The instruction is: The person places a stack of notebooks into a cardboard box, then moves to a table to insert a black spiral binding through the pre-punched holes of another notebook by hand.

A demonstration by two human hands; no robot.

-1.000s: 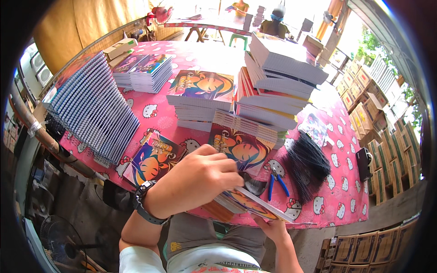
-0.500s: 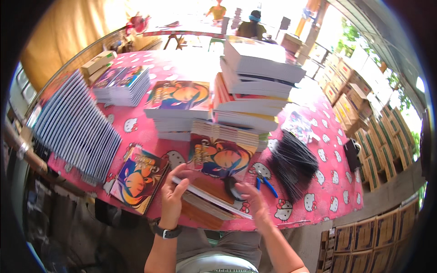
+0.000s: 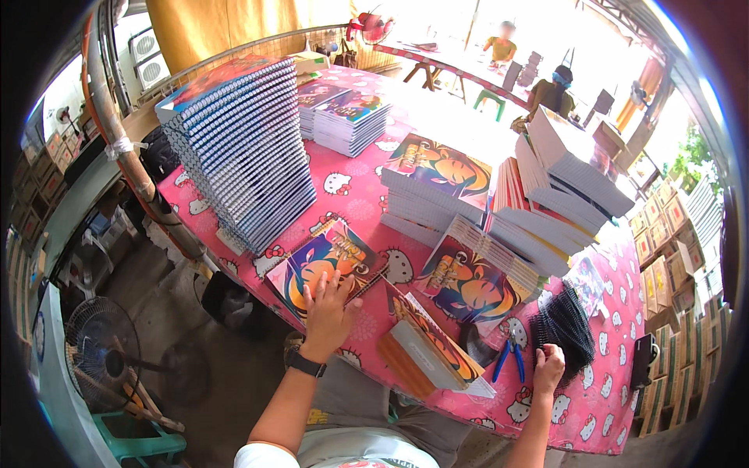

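Observation:
My left hand point(image 3: 328, 313) lies with fingers spread on a colourful coil-bound book point(image 3: 331, 261) near the table's front left. My right hand point(image 3: 549, 365) is curled closed at the left edge of a bundle of black plastic binding coils point(image 3: 571, 327), seemingly pinching one; its fingertips are partly hidden. Between my hands, a loose book point(image 3: 441, 343) leans on a wooden block point(image 3: 406, 363) with a pale top piece. Blue-handled pliers point(image 3: 511, 359) lie just left of my right hand, beside a dark roll-like object point(image 3: 474, 343).
A tall stack of coil-bound books point(image 3: 242, 156) rises at the left. Unbound book stacks point(image 3: 441, 183) and a leaning pile point(image 3: 558, 191) fill the middle and right of the pink tablecloth point(image 3: 363, 226). A floor fan point(image 3: 105, 351) stands below left. Two people sit farther back.
The view has swung left. My left hand has left the pages at the wooden block and now rests on the bound book. My right hand has moved right to the black coils.

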